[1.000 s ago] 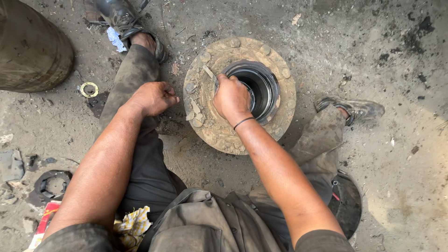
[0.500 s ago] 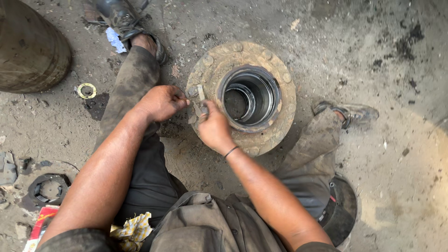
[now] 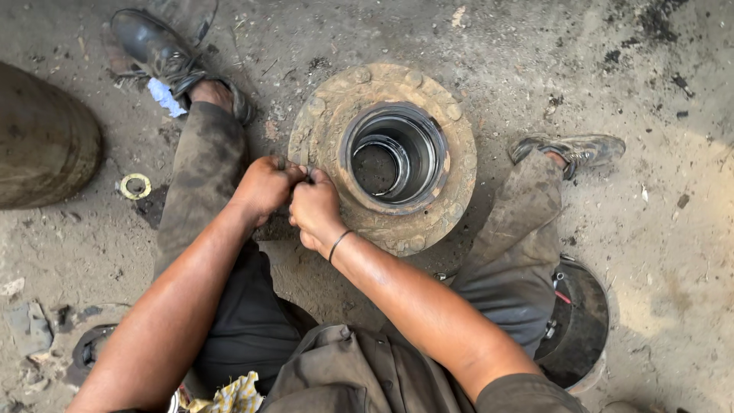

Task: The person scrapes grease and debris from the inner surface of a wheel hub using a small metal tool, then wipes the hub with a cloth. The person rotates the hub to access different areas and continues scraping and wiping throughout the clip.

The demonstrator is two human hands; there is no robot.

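At the left rim of the rusty wheel hub [image 3: 451, 164], left hand [image 3: 264, 187] and right hand [image 3: 315, 210] meet, touching. Both are curled closed around something small; what it is cannot be told.

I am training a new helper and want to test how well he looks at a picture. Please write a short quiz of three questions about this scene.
1. True or false: both hands meet at the left rim of the rusty wheel hub.
2. What lies on the ground between the big dark cylinder and the person's leg?
A. a hammer
B. a small yellow ring
C. a glove
3. Fill in: the right wrist wears a thin black ____.

Key:
1. True: left hand and right hand touch there.
2. B, the small yellow ring.
3. band.
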